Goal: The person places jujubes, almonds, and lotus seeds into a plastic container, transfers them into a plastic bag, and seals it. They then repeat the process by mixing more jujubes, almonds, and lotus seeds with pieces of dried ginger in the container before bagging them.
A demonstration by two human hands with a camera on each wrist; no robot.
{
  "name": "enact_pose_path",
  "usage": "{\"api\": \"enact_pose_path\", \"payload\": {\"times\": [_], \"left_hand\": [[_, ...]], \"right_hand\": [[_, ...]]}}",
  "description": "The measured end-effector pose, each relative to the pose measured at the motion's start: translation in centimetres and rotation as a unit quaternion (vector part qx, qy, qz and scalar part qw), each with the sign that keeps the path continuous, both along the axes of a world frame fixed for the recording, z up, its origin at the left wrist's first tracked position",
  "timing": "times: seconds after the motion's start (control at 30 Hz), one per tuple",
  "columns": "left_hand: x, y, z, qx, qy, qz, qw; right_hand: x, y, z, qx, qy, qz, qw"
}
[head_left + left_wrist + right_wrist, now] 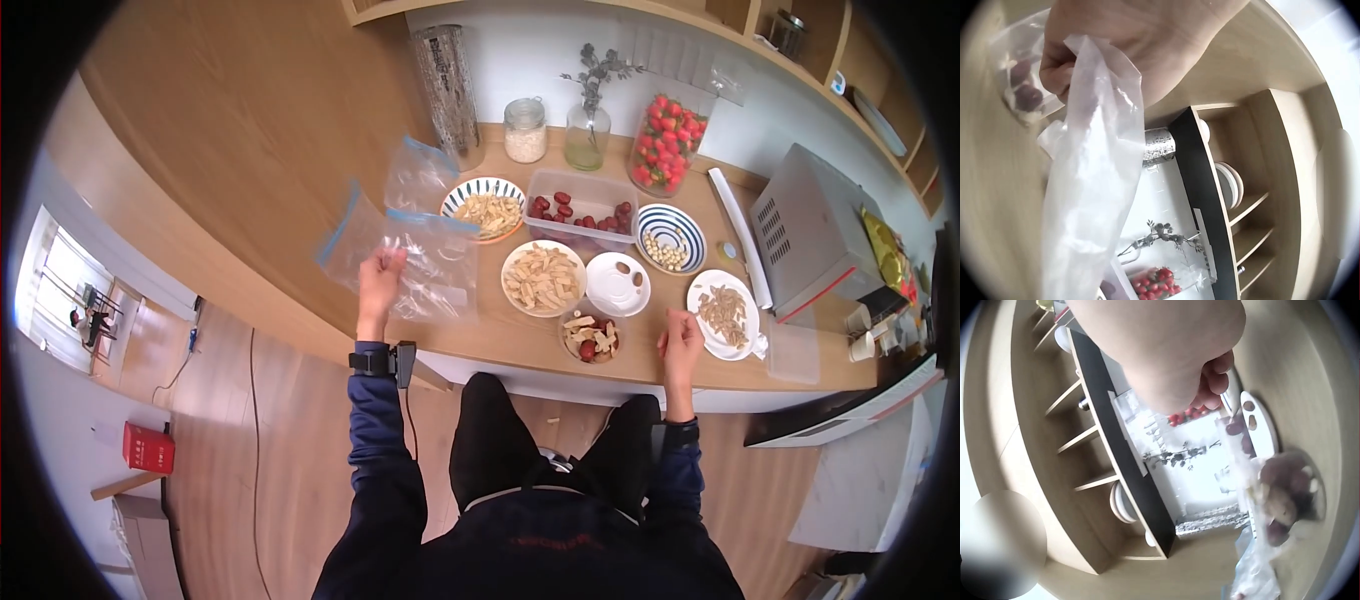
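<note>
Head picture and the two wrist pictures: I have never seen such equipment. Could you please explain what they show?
There is no robot here, only a person working with bare hands. One picture comes from a camera worn on the head, looking forward and down. The other two come from a small camera on each wrist.

On the wooden counter are, among other things, a bowl of pale slices, a clear box of dark red fruits and a striped bowl of pale round seeds.

The left hand holds a clear plastic bag. The right hand has curled fingers; I cannot tell whether they hide something small.
</note>
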State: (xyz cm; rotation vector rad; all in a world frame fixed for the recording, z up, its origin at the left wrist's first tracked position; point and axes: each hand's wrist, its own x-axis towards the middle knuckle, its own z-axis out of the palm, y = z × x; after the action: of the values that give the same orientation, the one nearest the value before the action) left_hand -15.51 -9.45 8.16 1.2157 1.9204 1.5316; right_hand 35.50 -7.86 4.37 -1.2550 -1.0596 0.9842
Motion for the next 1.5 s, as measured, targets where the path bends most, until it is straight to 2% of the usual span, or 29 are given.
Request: {"api": "enact_pose_path", "payload": {"times": [0.1, 0.2, 0.33, 0.43, 0.53, 0.73, 0.83, 0.93, 1.03, 1.1, 1.17, 1.23, 1.3, 1.4, 1.5], "left_hand": [[-0.9, 1.4, 5.8, 0.078, 0.128, 0.014, 0.989], [-0.9, 3.5, 12.4, 0.043, 0.257, 0.056, 0.964], [-2.4, 8.9, 15.0, -0.005, 0.386, 0.066, 0.920], [-4.3, 13.1, 13.5, -0.092, 0.422, 0.046, 0.901], [-5.7, 16.3, 11.0, -0.131, 0.428, 0.022, 0.894], [-6.8, 19.2, 9.0, -0.142, 0.365, 0.008, 0.920], [-6.4, 19.4, 7.8, 0.081, 0.409, 0.073, 0.906], [-2.5, 16.3, 9.8, 0.149, 0.423, 0.088, 0.890], [2.5, 11.2, 8.7, 0.143, 0.345, 0.014, 0.928], [7.8, 6.7, 6.6, 0.111, 0.154, -0.075, 0.979], [12.4, 3.6, 2.4, 0.122, 0.088, -0.128, 0.980], [15.4, 1.6, -3.0, 0.048, 0.030, -0.135, 0.989], [18.1, 0.4, -6.9, 0.057, -0.061, -0.121, 0.989], [18.6, 0.6, -7.8, 0.088, -0.156, -0.091, 0.980], [18.0, 1.3, -7.2, 0.082, -0.243, -0.076, 0.964]], "right_hand": [[0.2, -0.3, -2.3, 0.007, -0.012, -0.004, 1.000], [-0.1, -0.8, -2.9, 0.020, -0.017, -0.005, 1.000], [-0.3, -1.0, -3.2, 0.021, -0.071, -0.005, 0.997], [-0.5, -1.0, -3.2, 0.022, -0.109, -0.009, 0.994], [-0.9, -0.9, -2.9, 0.021, -0.157, -0.027, 0.987], [-1.3, -0.9, -2.3, 0.001, -0.195, -0.043, 0.980], [-1.5, -1.0, -1.9, -0.001, -0.225, -0.049, 0.973], [-1.3, -1.0, -2.1, 0.009, -0.248, -0.058, 0.967], [-1.3, -0.8, -2.7, 0.015, -0.247, -0.065, 0.967], [-1.5, -1.0, -2.2, 0.014, -0.242, -0.065, 0.968], [-1.7, -1.1, -1.9, 0.017, -0.235, -0.065, 0.970], [-1.6, -1.1, -2.0, 0.026, -0.244, -0.061, 0.968], [-1.5, -1.0, -2.2, 0.032, -0.243, -0.058, 0.968], [-1.1, -0.9, -2.6, 0.022, -0.228, -0.041, 0.973], [-1.3, -0.7, -1.9, 0.035, -0.150, -0.032, 0.987]]}}
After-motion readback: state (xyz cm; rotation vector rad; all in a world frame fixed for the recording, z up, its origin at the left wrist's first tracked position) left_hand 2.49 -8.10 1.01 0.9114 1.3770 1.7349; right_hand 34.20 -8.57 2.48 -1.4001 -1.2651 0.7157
